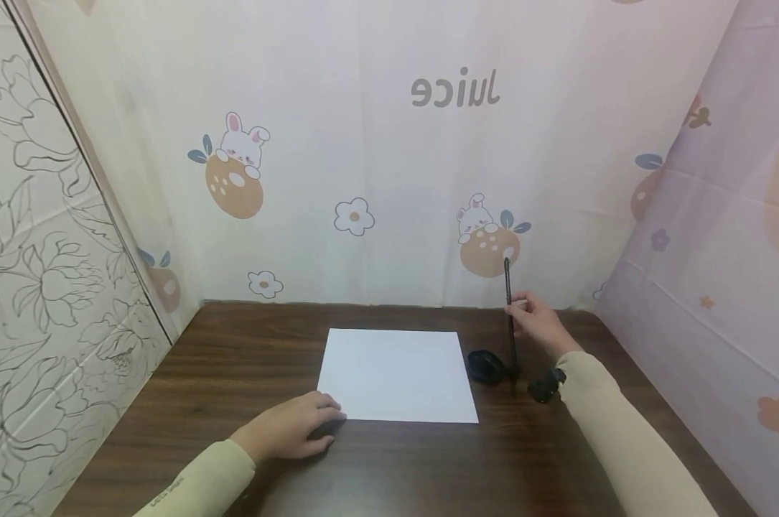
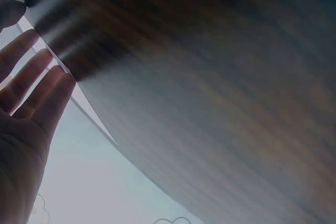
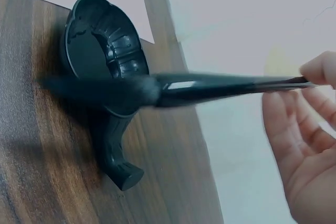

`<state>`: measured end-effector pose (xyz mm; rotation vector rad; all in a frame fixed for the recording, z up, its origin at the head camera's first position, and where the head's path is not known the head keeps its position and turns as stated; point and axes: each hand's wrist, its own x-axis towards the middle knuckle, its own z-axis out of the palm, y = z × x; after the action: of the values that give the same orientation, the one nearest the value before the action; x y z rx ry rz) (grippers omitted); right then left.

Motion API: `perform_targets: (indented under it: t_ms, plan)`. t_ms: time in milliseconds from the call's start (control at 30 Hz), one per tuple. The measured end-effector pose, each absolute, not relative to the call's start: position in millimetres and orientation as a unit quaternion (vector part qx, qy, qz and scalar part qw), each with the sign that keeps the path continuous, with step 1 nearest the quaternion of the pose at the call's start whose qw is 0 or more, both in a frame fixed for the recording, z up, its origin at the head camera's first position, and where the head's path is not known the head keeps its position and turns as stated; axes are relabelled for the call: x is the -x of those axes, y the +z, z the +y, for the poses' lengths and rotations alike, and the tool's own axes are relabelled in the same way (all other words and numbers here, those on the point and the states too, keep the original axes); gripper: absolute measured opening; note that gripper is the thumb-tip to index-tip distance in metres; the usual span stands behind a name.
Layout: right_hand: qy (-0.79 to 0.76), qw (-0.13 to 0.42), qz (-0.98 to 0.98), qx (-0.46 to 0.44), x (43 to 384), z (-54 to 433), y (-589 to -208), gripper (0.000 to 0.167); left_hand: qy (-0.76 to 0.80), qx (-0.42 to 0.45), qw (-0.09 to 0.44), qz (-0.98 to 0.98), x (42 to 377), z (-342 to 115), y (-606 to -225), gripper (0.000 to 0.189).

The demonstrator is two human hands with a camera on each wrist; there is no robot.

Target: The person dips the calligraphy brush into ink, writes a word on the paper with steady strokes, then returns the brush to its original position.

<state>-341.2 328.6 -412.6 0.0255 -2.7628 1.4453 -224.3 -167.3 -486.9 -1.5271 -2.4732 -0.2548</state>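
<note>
My right hand (image 1: 539, 324) pinches the shaft of a dark calligraphy brush (image 1: 512, 345) between thumb and fingers. The brush stands nearly upright in the head view, bristles down. Beside it on the table is a black, petal-edged ink dish (image 1: 485, 366) with a curved stem-like handle. In the right wrist view, the brush (image 3: 194, 88) crosses in front of the ink dish (image 3: 123, 51), its bristle end blurred. Fingers of my left hand (image 1: 292, 427) rest at the lower left corner of a white sheet of paper (image 1: 398, 377); in the left wrist view they are extended.
A dark wood-grain table (image 1: 402, 474) carries the paper and dish. A pale curtain (image 1: 363, 143) with rabbit and fruit prints rises behind its far edge, with more printed cloth on both sides. A black wrist device (image 1: 547, 385) is on the right sleeve.
</note>
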Motion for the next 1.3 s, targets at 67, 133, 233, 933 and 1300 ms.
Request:
perform_targets:
  t_ms: [67,133,233,933,1300]
  plan:
    - [0.467,0.031,-0.884,-0.003,341,328,-412,0.047,-0.086,0.520,0.112,-0.843,224,-167,-487,0.032]
    - [0.471,0.046,-0.881,-0.001,340,328,-411,0.049,-0.085,0.519,0.111,-0.843,224,-167,-488,0.032]
    - [0.475,0.071,-0.877,-0.007,339,328,-409,0.051,-0.084,0.518,0.107,-0.844,223,-167,-487,0.032]
    - [0.464,0.195,-0.862,-0.057,332,320,-400,0.041,-0.084,0.513,0.096,-0.849,223,-166,-483,0.032]
    - [0.484,0.227,-0.843,-0.060,333,314,-408,0.041,-0.085,0.509,0.095,-0.851,224,-165,-484,0.032]
